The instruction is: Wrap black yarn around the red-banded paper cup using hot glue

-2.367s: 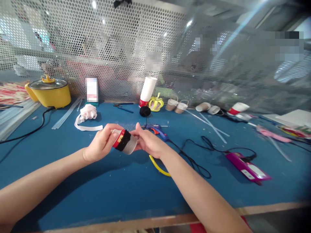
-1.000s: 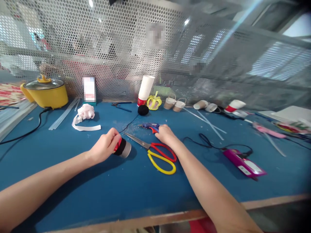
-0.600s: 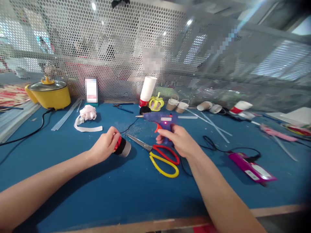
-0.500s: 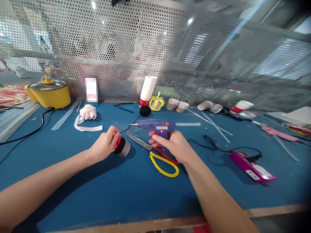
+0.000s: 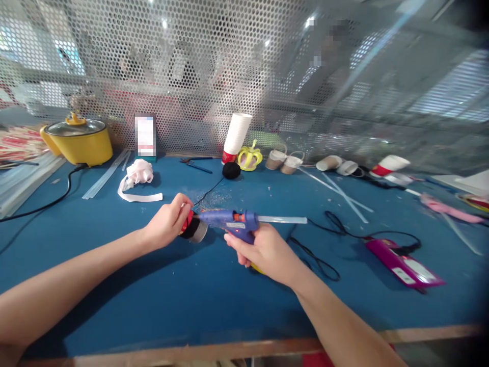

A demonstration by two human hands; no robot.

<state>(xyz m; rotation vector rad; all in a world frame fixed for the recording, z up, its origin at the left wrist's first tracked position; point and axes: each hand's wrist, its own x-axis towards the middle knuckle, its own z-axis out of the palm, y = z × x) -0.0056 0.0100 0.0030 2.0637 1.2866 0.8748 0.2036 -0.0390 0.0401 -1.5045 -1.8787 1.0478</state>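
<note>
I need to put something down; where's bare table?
Bare tabletop lies between the forearms, toward the front edge, and in front of the purple box. Crowded: the back, from yellow pot to tipped cup, and the middle, around the glue gun and black-banded cup.

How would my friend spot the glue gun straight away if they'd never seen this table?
Start at the big blue table, then find the right hand near its middle. That hand grips the glue gun, its nose by the cup. Unlike the cup, it's purple-blue, with a clear stick poking out behind.
</note>
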